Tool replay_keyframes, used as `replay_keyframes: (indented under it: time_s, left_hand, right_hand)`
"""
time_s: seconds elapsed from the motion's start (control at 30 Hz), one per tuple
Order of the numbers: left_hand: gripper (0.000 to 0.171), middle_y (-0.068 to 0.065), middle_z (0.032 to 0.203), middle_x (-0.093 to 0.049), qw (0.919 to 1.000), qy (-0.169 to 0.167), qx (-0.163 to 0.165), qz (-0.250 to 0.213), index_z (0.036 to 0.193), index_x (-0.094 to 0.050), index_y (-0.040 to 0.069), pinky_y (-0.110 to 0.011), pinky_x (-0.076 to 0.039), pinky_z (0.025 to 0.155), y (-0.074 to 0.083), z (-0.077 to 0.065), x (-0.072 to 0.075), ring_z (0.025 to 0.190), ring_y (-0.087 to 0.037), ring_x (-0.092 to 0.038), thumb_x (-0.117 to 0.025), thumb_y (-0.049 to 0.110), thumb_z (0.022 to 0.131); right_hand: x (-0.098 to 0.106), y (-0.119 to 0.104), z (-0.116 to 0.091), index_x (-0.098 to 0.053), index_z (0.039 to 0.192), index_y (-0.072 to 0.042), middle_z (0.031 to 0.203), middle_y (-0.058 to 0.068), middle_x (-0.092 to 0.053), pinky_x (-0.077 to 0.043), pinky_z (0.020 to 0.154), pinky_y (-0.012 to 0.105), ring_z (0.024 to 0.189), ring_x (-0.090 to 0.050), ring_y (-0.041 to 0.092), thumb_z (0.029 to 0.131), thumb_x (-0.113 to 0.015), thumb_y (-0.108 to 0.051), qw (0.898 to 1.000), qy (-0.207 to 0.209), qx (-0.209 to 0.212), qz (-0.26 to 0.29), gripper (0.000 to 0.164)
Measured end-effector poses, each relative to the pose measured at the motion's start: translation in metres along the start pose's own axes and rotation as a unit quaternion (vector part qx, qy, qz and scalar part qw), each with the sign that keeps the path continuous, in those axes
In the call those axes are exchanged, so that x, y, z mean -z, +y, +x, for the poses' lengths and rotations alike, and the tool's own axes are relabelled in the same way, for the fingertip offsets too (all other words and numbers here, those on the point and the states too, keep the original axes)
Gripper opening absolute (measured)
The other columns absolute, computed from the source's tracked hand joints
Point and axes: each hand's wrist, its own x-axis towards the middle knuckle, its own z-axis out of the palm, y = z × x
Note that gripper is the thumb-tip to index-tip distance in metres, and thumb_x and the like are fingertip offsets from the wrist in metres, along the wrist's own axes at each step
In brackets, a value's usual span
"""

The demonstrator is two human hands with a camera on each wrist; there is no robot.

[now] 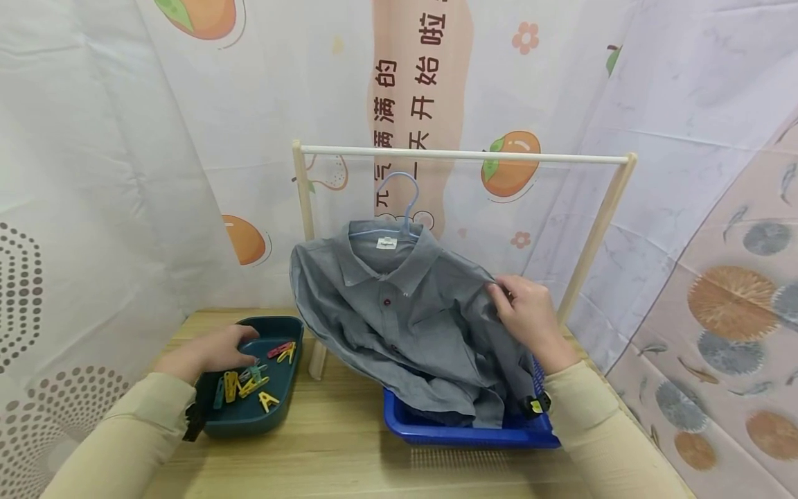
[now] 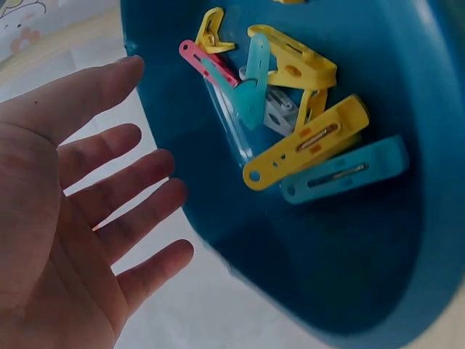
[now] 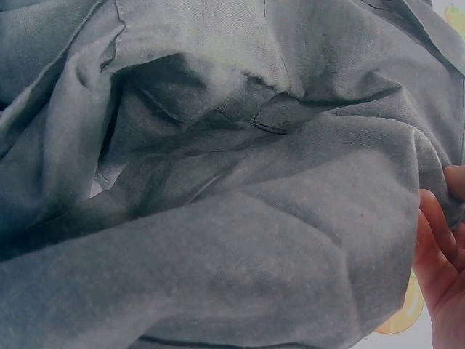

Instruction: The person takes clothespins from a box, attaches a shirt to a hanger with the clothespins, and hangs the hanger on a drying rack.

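A grey button-up shirt (image 1: pixel 386 312) is on a light blue hanger (image 1: pixel 408 201), its hook showing just below the rack's rod in the head view. My right hand (image 1: pixel 528 312) pinches the shirt's cloth near the shoulder on the right; in the right wrist view, thumb and fingers (image 3: pixel 436 225) grip a fold at the right edge. My left hand (image 1: pixel 221 348) reaches over the dark teal tray (image 1: pixel 280 409), its fingers spread and holding nothing. Inside lie several clothespins, among them a yellow one (image 2: pixel 312 142), a blue one (image 2: pixel 345 171) and a pink one (image 2: pixel 207 62).
A rack with a white rod (image 1: pixel 461 154) and wooden posts stands behind the shirt. Under the shirt's hem sits a blue basket (image 1: pixel 461 435), partly covered by cloth. Both stand on a wooden table (image 1: pixel 337 450), with printed curtains (image 1: pixel 262 104) around it.
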Motion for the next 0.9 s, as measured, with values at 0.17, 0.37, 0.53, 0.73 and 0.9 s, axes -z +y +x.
replay_keyframes:
  time_s: [0.17, 0.37, 0.53, 0.73, 0.9]
  left_hand:
    - [0.058, -0.028, 0.123, -0.063, 0.9994, -0.019, 0.027, 0.010, 0.129, -0.060, -0.009, -0.060, -0.050, 0.092, 0.003, 0.005, -0.004, 0.112, -0.044, -0.061, -0.079, 0.026, 0.088]
    - [0.059, -0.024, 0.116, -0.066, 0.9986, -0.020, 0.034, 0.036, 0.129, -0.060, -0.008, -0.057, -0.052, 0.087, 0.003, 0.011, -0.010, 0.101, -0.037, -0.065, -0.080, 0.028, 0.087]
    - [0.059, -0.019, 0.109, -0.066, 0.9978, -0.025, 0.041, 0.046, 0.129, -0.060, -0.008, -0.054, -0.054, 0.083, 0.001, 0.015, -0.013, 0.092, -0.029, -0.064, -0.081, 0.027, 0.086]
    - [0.057, -0.021, 0.112, -0.066, 0.9969, -0.037, 0.054, 0.043, 0.128, -0.061, -0.007, -0.056, -0.053, 0.086, 0.002, 0.021, -0.010, 0.095, -0.031, -0.065, -0.081, 0.026, 0.086]
    - [0.054, -0.025, 0.120, -0.065, 0.9974, -0.039, 0.050, 0.033, 0.127, -0.061, -0.008, -0.059, -0.050, 0.092, 0.005, 0.028, -0.001, 0.106, -0.038, -0.064, -0.079, 0.025, 0.088]
  right_hand:
    - [0.000, 0.000, 0.000, -0.073, 0.089, -0.003, 0.079, 0.011, -0.070, -0.048, 0.054, 0.040, 0.061, -0.059, 0.021, 0.094, -0.072, -0.008, 1.000, 0.002, 0.000, 0.002, 0.007]
    - [-0.001, 0.001, 0.000, -0.073, 0.089, -0.002, 0.078, 0.009, -0.069, -0.047, 0.053, 0.039, 0.059, -0.056, 0.019, 0.093, -0.073, -0.008, 1.000, 0.002, 0.000, 0.002, 0.007]
    - [0.000, 0.000, 0.000, -0.074, 0.092, -0.001, 0.079, 0.010, -0.069, -0.048, 0.054, 0.040, 0.060, -0.058, 0.020, 0.090, -0.075, -0.006, 1.000, 0.002, 0.001, 0.001, 0.005]
    - [0.000, -0.001, 0.000, -0.072, 0.089, -0.003, 0.077, 0.009, -0.068, -0.046, 0.054, 0.040, 0.060, -0.056, 0.019, 0.093, -0.072, -0.009, 1.000, -0.001, -0.002, -0.001, 0.008]
    - [0.000, -0.001, 0.000, -0.072, 0.088, -0.005, 0.076, 0.008, -0.067, -0.045, 0.054, 0.039, 0.059, -0.054, 0.018, 0.094, -0.071, -0.008, 1.000, -0.004, -0.006, -0.002, 0.007]
